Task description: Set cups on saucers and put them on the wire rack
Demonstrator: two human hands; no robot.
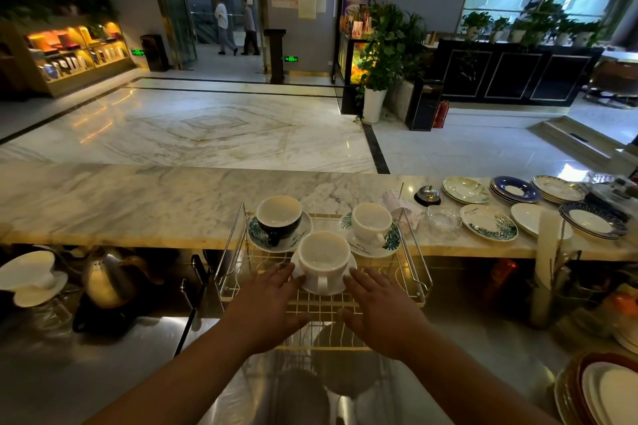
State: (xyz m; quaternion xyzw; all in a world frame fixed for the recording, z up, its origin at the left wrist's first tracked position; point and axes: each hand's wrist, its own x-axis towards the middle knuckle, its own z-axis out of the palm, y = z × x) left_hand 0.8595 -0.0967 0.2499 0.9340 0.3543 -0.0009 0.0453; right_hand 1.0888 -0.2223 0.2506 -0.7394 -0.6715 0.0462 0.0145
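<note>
Left hand [272,300] and right hand [376,307] lie flat, fingers straight, gripping nothing, with fingertips at either edge of the white saucer [340,287]. It carries the white cup [322,257] at the front of the wire rack [321,307]. Behind stand 2 more on leaf saucers [390,241]: the black cup [278,221] and the rear white cup [371,222]. Kettle [107,278] to the left, spare saucers [488,221] on the marble counter [138,203] to the right.

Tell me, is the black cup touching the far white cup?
Apart. The head view shows the black cup and the far white cup with a clear gap of wire rack between them.
</note>
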